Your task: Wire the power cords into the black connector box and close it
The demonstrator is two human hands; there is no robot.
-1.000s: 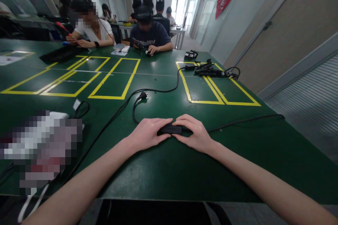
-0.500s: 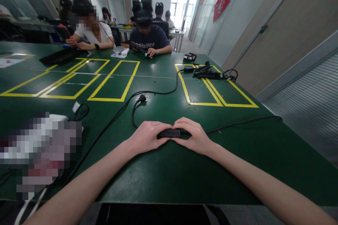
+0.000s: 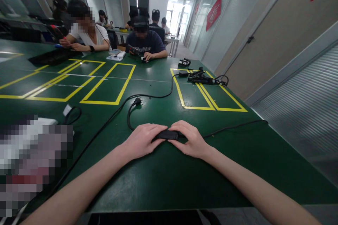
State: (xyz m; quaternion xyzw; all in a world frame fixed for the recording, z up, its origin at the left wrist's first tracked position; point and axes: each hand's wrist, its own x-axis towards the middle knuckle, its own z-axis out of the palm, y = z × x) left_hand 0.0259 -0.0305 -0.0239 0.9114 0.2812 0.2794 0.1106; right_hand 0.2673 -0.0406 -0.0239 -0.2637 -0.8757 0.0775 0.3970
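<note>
A small black power adapter [image 3: 167, 135] lies on the green table [image 3: 163, 175] in front of me. My left hand [image 3: 142, 140] grips its left end with curled fingers. My right hand [image 3: 189, 141] wraps its right end the same way. A black cable [image 3: 232, 128] runs from the adapter to the table's right edge. Another cable loops from under my left hand to a black plug [image 3: 136, 101] lying further out.
Yellow tape rectangles [image 3: 108, 84] mark the table. A heap of black adapters and cables [image 3: 203, 77] lies at the far right. A long black cable [image 3: 105, 123] crosses to the left. Two people sit at the far side, one in white [image 3: 87, 35], one in dark blue [image 3: 145, 42].
My hands and the adapter keep the same grip. The view has shifted a little, so everything sits slightly further left and lower in the frame.
</note>
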